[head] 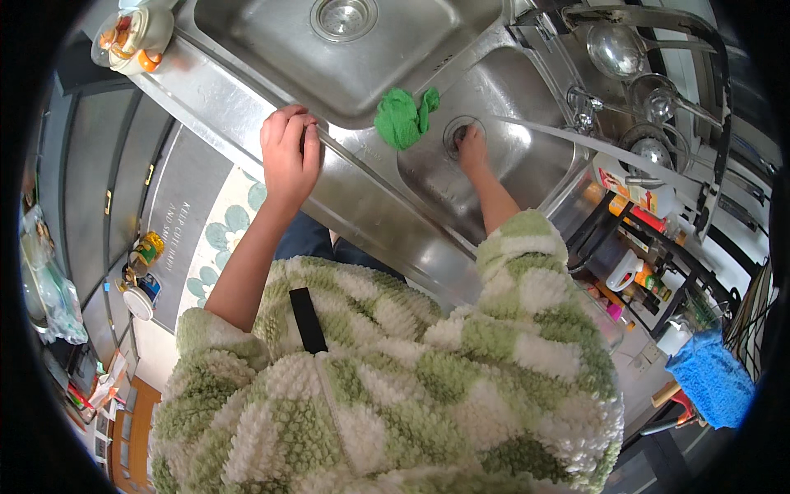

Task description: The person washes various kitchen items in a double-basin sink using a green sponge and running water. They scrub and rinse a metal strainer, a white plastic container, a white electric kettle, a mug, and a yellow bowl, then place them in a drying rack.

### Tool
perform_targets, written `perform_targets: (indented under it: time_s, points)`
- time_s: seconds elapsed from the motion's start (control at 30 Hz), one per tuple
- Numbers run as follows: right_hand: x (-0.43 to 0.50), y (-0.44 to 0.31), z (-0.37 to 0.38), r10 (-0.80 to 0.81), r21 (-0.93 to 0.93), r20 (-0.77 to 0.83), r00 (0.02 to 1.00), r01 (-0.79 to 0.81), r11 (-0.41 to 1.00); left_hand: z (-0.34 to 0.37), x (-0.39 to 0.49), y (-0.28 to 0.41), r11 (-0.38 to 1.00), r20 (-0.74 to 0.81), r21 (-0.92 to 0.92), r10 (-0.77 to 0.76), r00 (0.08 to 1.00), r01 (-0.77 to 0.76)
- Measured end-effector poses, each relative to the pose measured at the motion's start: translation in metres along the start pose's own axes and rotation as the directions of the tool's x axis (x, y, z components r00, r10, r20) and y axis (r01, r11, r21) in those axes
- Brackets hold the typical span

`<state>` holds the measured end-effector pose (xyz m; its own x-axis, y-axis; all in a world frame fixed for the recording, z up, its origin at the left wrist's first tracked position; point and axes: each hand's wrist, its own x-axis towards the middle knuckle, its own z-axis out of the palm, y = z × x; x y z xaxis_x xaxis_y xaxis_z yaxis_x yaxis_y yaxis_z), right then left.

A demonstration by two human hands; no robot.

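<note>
My right hand [473, 151] reaches down into the smaller stainless-steel basin [515, 99], its fingers at the dark round drain [458, 134]. The fingertips are partly hidden, so whether they hold anything does not show. A crumpled green cloth [398, 120] lies on the steel divider, just left of that drain. My left hand [290, 151] rests on the raised front rim of the sink, fingers bent and thumb apart, with nothing seen in it. Beyond it is the larger basin [271, 37], with a metal strainer drain [344, 18].
A rack with hanging steel ladles [616, 52] stands at the right, near the faucet [583, 108]. Bottles [632, 272] crowd a black shelf below. A blue cloth [713, 376] hangs lower right. A lidded jar [133, 40] sits on the left counter; an oil bottle [147, 250] stands on the floor.
</note>
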<state>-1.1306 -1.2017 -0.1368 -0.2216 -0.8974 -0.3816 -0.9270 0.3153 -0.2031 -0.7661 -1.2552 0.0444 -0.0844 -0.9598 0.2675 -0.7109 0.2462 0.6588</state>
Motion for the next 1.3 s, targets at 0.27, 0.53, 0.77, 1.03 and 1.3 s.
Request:
perform_targets:
  time_s: [0.27,0.53,0.77,1.03,1.3]
  points:
    - [-0.005,0.005,0.014,-0.047,0.02,-0.146,0.988,0.05,0.999,0.001,-0.001,0.0,1.0,-0.003,-0.007,0.005,1.0,-0.005]
    - [-0.012,-0.01,0.019,0.294,0.334,-0.216,0.931,-0.213,0.918,-0.001,-0.004,0.0,0.999,-0.032,-0.009,0.038,0.999,-0.038]
    - [-0.114,-0.074,-0.035,0.468,0.901,0.256,0.846,-0.385,0.202,0.011,0.019,0.039,0.987,-0.045,-0.085,0.135,0.99,-0.139]
    - [-0.202,-0.138,-0.085,0.559,0.783,-0.224,0.798,-0.195,0.591,0.116,0.152,0.169,0.91,0.111,-0.239,0.372,0.921,-0.339]
    - [-0.204,-0.155,-0.079,0.699,0.948,-0.099,0.708,-0.148,0.284,0.155,0.186,0.157,0.944,0.342,-0.315,0.212,0.916,-0.1]
